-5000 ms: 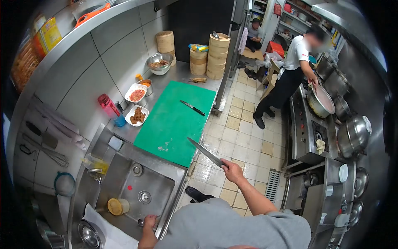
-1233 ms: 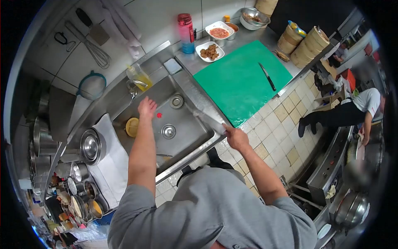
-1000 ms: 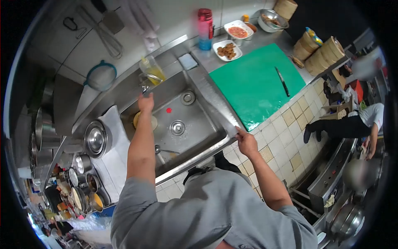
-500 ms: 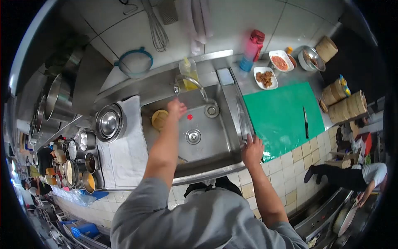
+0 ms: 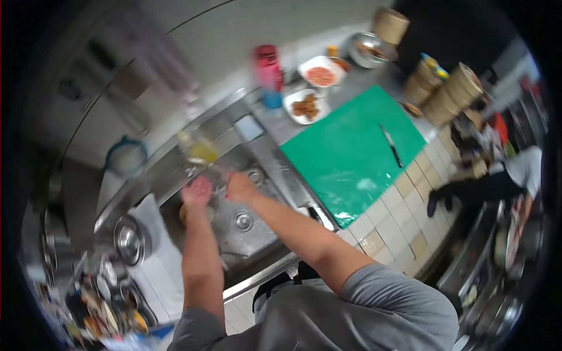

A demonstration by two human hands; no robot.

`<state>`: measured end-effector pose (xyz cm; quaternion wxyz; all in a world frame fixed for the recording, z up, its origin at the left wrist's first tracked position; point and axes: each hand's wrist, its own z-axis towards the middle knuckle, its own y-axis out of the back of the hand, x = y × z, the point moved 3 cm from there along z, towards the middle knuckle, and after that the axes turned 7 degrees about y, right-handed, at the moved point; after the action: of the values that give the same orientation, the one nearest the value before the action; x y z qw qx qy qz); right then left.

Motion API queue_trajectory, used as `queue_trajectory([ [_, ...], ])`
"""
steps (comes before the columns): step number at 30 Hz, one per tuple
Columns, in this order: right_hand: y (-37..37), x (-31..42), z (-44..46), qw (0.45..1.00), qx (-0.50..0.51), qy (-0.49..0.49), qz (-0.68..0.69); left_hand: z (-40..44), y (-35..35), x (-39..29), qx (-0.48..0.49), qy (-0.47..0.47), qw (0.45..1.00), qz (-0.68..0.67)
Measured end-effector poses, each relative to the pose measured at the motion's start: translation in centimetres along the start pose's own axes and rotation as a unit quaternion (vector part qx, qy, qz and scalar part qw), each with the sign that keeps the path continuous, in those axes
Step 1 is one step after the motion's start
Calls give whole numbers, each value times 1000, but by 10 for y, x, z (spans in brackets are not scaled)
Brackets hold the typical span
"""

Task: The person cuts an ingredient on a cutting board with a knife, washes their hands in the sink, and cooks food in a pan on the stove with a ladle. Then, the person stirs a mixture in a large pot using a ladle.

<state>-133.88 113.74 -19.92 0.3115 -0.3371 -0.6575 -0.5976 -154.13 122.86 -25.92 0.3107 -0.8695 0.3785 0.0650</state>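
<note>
Left hand (image 5: pixel 198 190): fingers loosely spread, nothing seen in it. Right hand (image 5: pixel 237 186): fingers bent, blurred; cannot tell whether it grips anything. The 2 hands just apart, over the back part of the rectangular stainless-steel sink (image 5: pixel 266 237), near the curved chrome tap (image 5: pixel 192 171). Pale streak between them, too smeared to call water for certain. Round metal drain (image 5: pixel 243 220) in the sink floor.

Dark-handled knife (image 5: pixel 313 213) on the steel ledge right of the sink, clear of both hands; blade hard to make out against the metal. 2nd knife, slim, black-handled (image 5: pixel 391 146), lying on the green rectangular cutting board (image 5: pixel 345 158). Behind the board, 2 white square dishes: 1 with brown pieces (image 5: pixel 305 107), 1 with reddish food (image 5: pixel 321 76). Pink-and-blue bottle (image 5: pixel 269 76) beside them.
</note>
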Motion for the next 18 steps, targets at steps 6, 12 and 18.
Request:
queue_trajectory([
  [6,43,-41,-227,986,-162,18,22,50,2,-31,31,112,985,-129],
  [12,86,-149,-574,889,-182,-418,-33,151,19,-82,79,129,968,-201],
  [18,-22,-150,-943,511,-339,-788,-55,96,36,-29,43,-71,989,120],
])
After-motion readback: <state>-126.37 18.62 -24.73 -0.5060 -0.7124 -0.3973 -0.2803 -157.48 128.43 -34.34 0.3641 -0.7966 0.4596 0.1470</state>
